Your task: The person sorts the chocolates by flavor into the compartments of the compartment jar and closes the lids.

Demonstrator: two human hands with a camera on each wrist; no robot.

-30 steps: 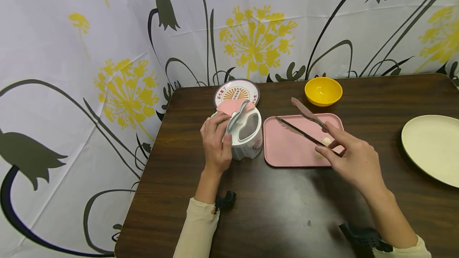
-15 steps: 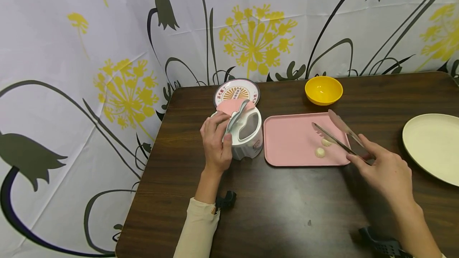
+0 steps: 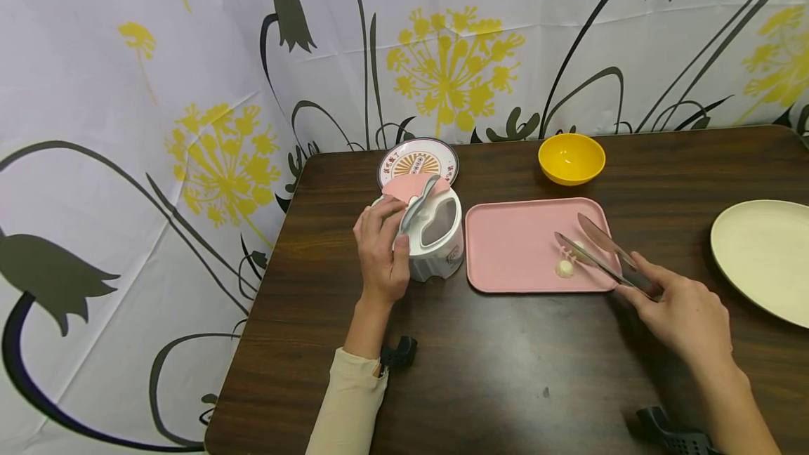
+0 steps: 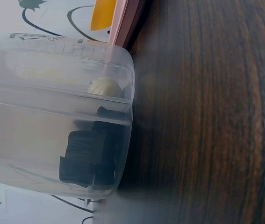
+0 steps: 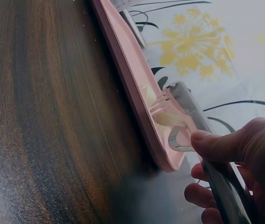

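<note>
My left hand [image 3: 382,251] holds the side of a food chopper [image 3: 447,255], which has a white top and a raised grey handle [image 3: 418,206]. Through its clear wall [image 4: 34,126], the left wrist view shows a pale garlic clove [image 4: 105,87] beside a black blade piece [image 4: 88,156]. Metal tongs [image 3: 597,260] are in my right hand [image 3: 685,314], their arms spread over the pink tray [image 3: 505,244]. One garlic clove [image 5: 167,119] lies between the tong arms. Another clove [image 3: 564,269] lies on the tray just outside them.
Behind the chopper lies a patterned plate [image 3: 435,153], with a pink disc [image 3: 404,187] in front of it. A yellow bowl [image 3: 571,160] stands behind the tray. To the far right is a cream plate [image 3: 765,258]. A flowered cloth [image 3: 221,62] hangs behind the table.
My right hand has moved right and toward me with the tongs, then lowered their tips around one clove. Both cloves on the tray now show more plainly. The left hand stays put.
</note>
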